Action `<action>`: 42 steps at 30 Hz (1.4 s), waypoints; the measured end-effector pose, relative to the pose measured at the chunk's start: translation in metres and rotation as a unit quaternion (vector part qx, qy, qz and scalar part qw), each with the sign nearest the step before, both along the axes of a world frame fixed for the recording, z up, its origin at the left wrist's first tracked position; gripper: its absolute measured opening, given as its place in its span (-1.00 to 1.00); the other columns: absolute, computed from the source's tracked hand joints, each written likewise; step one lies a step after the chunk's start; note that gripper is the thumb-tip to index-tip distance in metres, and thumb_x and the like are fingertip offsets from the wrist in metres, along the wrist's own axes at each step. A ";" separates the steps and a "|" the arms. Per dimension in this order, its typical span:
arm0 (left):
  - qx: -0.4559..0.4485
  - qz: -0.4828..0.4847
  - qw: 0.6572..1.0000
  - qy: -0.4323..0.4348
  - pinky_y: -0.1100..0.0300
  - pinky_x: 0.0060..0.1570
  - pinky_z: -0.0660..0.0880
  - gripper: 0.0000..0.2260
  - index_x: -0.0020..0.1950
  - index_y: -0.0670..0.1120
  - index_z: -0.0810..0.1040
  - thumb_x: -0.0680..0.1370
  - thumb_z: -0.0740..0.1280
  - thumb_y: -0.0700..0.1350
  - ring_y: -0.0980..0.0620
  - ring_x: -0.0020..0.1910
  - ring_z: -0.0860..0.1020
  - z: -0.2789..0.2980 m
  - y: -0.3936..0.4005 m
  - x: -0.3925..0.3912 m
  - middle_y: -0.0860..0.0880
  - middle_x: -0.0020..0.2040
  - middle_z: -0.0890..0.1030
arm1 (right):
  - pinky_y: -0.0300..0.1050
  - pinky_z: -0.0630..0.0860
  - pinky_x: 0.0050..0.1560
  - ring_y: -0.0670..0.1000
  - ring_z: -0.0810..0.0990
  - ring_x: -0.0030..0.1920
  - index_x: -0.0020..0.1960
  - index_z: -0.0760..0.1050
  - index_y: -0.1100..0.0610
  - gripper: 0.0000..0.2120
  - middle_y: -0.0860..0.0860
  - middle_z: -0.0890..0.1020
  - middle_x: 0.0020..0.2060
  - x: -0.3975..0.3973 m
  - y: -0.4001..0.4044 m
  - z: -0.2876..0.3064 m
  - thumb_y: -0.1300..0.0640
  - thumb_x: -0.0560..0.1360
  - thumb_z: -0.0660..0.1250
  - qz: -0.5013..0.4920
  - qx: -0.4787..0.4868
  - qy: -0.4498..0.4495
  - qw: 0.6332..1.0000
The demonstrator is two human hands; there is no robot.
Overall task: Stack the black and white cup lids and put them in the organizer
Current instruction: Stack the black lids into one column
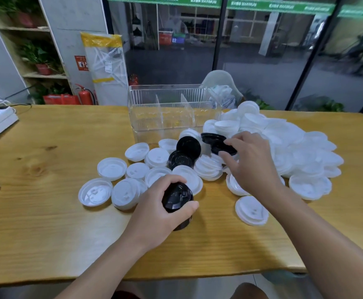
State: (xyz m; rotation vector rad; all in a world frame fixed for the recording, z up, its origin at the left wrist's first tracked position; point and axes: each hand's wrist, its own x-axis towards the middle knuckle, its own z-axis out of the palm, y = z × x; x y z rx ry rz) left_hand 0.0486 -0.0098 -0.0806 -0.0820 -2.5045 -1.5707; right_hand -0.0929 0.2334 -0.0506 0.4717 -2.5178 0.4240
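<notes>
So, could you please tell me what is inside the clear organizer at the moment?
No lids show inside the clear organizer: only its transparent dividers and bare floor. Its front right corner is covered by the pile of white lids, so that part cannot be checked.

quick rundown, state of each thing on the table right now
left hand: grips the black lid stack
black lid stack: held upright on the table
right hand: pinches a black lid
black lid: being picked from the pile
organizer: upright, no lids inside
white lids: loose, unstacked
</notes>
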 end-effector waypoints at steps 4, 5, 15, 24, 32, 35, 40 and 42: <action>0.003 0.005 1.000 0.003 0.32 0.05 0.58 -0.64 0.22 0.17 0.64 0.49 0.66 0.02 0.12 0.13 0.68 -0.001 0.003 -0.004 0.16 0.10 0.70 | 0.08 0.28 0.06 0.15 0.49 0.04 0.01 0.72 0.07 -0.74 0.01 0.65 0.00 -0.017 -0.003 0.000 -0.08 0.64 0.37 -0.035 0.094 0.017 0.995; 0.001 0.005 1.000 0.000 0.35 0.03 0.56 -0.64 0.21 0.17 0.65 0.48 0.66 0.01 0.12 0.13 0.68 -0.001 0.003 -0.005 0.16 0.09 0.70 | 0.05 0.24 0.04 0.14 0.47 0.02 -0.04 0.71 0.05 -0.75 -0.01 0.64 -0.01 -0.019 -0.004 -0.001 -0.06 0.65 0.35 -0.037 0.108 0.016 0.993; 0.002 -0.007 1.000 -0.020 0.35 0.04 0.58 -0.60 0.28 0.19 0.64 0.50 0.66 0.05 0.14 0.15 0.68 0.000 0.001 -0.003 0.19 0.15 0.70 | 0.10 0.36 0.12 0.02 0.47 -0.04 -0.07 0.63 -0.03 -0.90 -0.16 0.61 -0.14 -0.006 -0.001 0.003 0.14 0.60 0.45 0.042 -0.031 -0.077 0.996; 0.000 -0.001 1.000 -0.015 0.32 0.06 0.56 -0.61 0.28 0.18 0.62 0.52 0.64 0.08 0.12 0.14 0.68 -0.001 0.005 -0.003 0.16 0.13 0.70 | 0.00 0.36 0.16 0.00 0.49 -0.01 0.21 0.64 0.03 -0.82 -0.12 0.65 -0.04 0.033 -0.012 -0.016 0.22 0.64 0.41 0.147 -0.070 0.000 0.987; 0.004 -0.007 1.000 -0.016 0.12 0.18 0.61 -0.60 0.30 0.18 0.62 0.51 0.64 0.09 0.12 0.18 0.67 -0.001 0.004 -0.003 0.17 0.17 0.70 | 0.01 0.53 0.03 -0.02 0.57 -0.03 0.21 0.73 0.00 -0.75 -0.18 0.64 -0.06 0.031 -0.006 -0.017 0.22 0.56 0.56 0.160 -0.117 -0.043 0.979; 0.004 -0.007 1.000 -0.017 0.07 0.23 0.62 -0.56 0.33 0.20 0.61 0.50 0.65 0.11 0.15 0.21 0.66 -0.001 0.003 -0.003 0.19 0.20 0.69 | -0.16 0.52 -0.06 -0.08 0.61 -0.08 0.14 0.72 -0.07 -0.78 -0.23 0.64 -0.14 0.042 -0.008 -0.011 0.16 0.54 0.59 0.174 -0.191 -0.110 0.960; 0.020 -0.010 1.000 -0.009 0.17 0.34 0.52 -0.36 0.47 0.30 0.50 0.46 0.68 0.11 0.21 0.37 0.59 -0.003 0.001 0.001 0.27 0.38 0.60 | -0.13 0.61 0.06 0.00 0.68 -0.07 0.48 0.50 -0.12 -0.47 -0.08 0.70 -0.11 0.060 -0.013 0.005 0.19 0.59 0.53 0.179 -0.324 -0.142 0.918; 0.030 -0.007 0.999 -0.005 0.18 0.37 0.48 -0.29 0.52 0.31 0.45 0.46 0.69 0.04 0.21 0.43 0.55 -0.004 0.000 0.003 0.28 0.43 0.56 | -0.03 0.64 0.09 0.13 0.70 -0.09 0.58 0.41 -0.06 -0.40 0.06 0.69 -0.13 0.067 -0.015 0.012 0.27 0.62 0.49 0.233 -0.384 -0.208 0.869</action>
